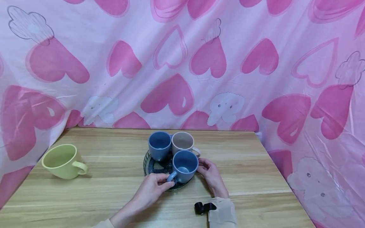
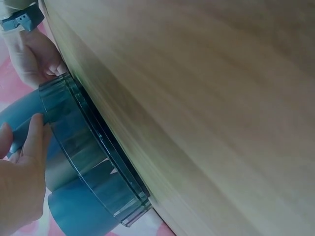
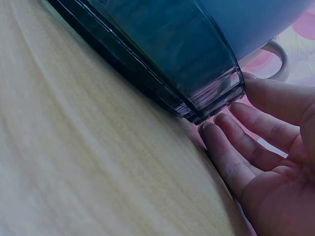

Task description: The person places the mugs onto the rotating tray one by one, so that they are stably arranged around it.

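Observation:
A round, dark see-through tray (image 1: 146, 165) with a raised wall stands on the table, bearing two blue mugs and a beige one. My left hand (image 1: 150, 187) pinches the handle (image 1: 172, 176) of the front blue mug (image 1: 186, 169), which sits inside the tray wall. At the tray's right side, my right hand (image 1: 213, 178) touches the rim with its thumb (image 3: 275, 98), the other fingers loosely extended by the wall. The back-left blue mug (image 1: 159, 145) and the beige mug (image 1: 182, 141) stand behind, the beige handle pointing right.
Off to the left on the wooden table (image 1: 114, 171) stands a wide yellow-green cup (image 1: 61, 161), handle to the right. A pink heart-patterned cloth (image 1: 168, 95) hangs behind the table and along its sides. My right wrist wears a black device (image 1: 203, 208).

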`<state>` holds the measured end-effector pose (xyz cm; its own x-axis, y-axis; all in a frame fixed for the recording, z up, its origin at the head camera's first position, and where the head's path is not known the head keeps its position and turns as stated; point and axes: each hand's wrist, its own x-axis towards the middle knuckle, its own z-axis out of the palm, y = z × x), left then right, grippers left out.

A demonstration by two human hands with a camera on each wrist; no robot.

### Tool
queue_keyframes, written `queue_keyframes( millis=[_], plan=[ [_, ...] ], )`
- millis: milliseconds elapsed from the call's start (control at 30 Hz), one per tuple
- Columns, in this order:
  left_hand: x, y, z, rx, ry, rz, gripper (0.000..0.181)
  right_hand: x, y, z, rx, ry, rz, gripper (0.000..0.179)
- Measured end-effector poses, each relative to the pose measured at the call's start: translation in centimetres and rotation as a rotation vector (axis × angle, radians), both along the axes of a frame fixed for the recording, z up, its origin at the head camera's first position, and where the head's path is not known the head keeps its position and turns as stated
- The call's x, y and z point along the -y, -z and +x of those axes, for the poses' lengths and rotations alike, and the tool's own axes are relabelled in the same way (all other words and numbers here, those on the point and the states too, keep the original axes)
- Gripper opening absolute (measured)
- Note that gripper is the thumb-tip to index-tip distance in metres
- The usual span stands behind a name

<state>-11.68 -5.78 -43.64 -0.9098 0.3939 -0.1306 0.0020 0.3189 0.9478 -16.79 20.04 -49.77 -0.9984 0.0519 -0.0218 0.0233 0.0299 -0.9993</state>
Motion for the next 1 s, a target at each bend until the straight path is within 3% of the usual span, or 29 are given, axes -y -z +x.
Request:
queue_keyframes(
  millis=[200, 467, 600, 800, 900, 1000],
  plan=[
    [0.0, 0.2, 0.1, -0.053, 0.022, 0.030, 0.017, 0.1, -0.2, 0.1, 0.008, 0.004, 0.015, 0.029],
    [0.0, 0.0, 0.3, 0.010, 0.012, 0.040, 0.060, 0.2, -0.5, 0.1, 0.021, 0.014, 0.000, 0.029],
    [0.4, -0.3, 0.3, 0.034, 0.031, 0.036, 0.065, 0.2, -0.5, 0.1, 0.025, 0.013, 0.002, 0.029],
    [1.4, -1.1, 0.6, 0.078, 0.049, 0.116, 0.067, 0.1, -0.3, 0.1, 0.023, 0.015, -0.014, 0.030],
    [2.3, -1.3, 0.8, 0.069, 0.021, 0.114, 0.068, 0.1, -0.3, 0.1, 0.023, 0.014, -0.013, 0.030],
    [3.5, -1.4, 1.1, 0.044, -0.047, 0.072, 0.067, 0.1, -0.2, 0.0, 0.024, 0.012, -0.001, 0.031]
  ],
)
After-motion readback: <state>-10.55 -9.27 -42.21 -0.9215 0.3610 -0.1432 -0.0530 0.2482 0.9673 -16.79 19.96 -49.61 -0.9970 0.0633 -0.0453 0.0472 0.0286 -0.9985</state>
